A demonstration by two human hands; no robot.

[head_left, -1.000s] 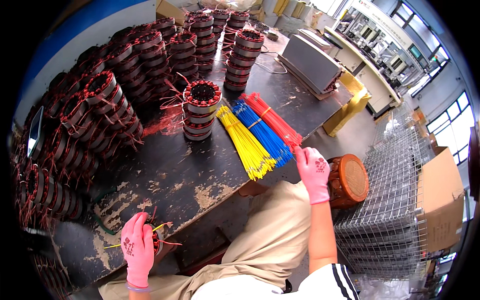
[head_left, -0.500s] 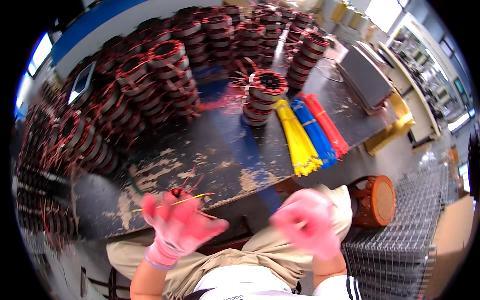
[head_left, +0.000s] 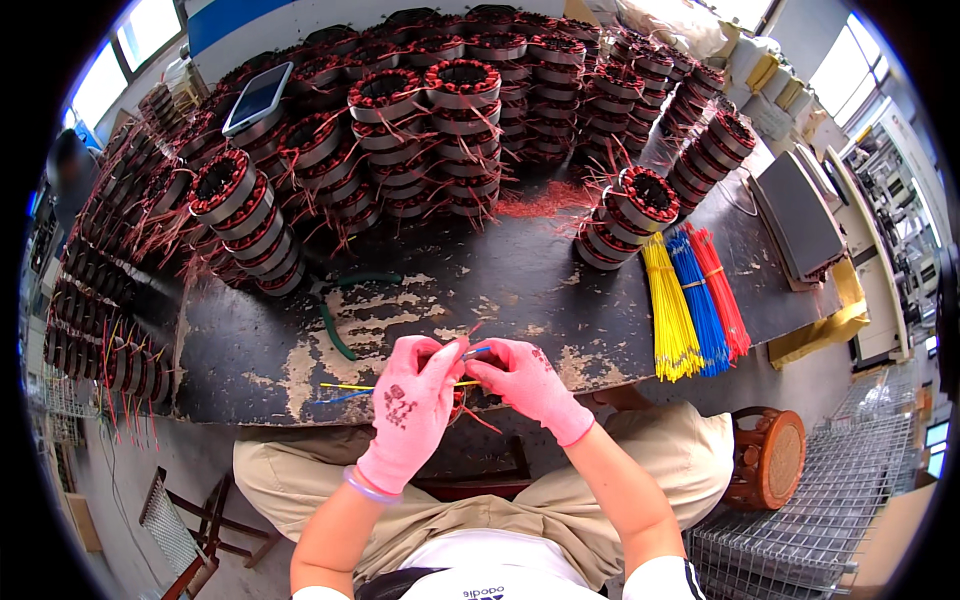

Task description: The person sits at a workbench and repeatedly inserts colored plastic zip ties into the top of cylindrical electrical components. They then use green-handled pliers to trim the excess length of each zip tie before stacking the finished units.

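My left hand point(head_left: 415, 405), in a pink glove, is closed in a pinch at the table's front edge, with thin wires at its fingertips. My right hand point(head_left: 530, 385), gloved the same, meets it there and pinches a blue wire point(head_left: 478, 351). A yellow wire point(head_left: 345, 387) sticks out to the left from behind my left hand, with a blue length beside it. Beneath the fingers sits a wound stator ring point(head_left: 458, 405), mostly hidden, with red leads poking out. Green-handled pliers point(head_left: 337, 330) lie on the table just beyond my left hand.
Stacks of wound stators point(head_left: 465, 130) crowd the back and left of the worn black table point(head_left: 470, 265). One shorter stack point(head_left: 625, 220) stands nearer. Bundles of yellow point(head_left: 672, 310), blue point(head_left: 702, 300) and red wires point(head_left: 722, 290) lie at the right. A phone point(head_left: 258, 98) rests on stacks. A wooden stool point(head_left: 765, 460) stands right.
My right hand has come left to join my left, and both now pinch wires. The left fingers were spread before. A blue wire now shows beside the yellow one. The view has shifted.
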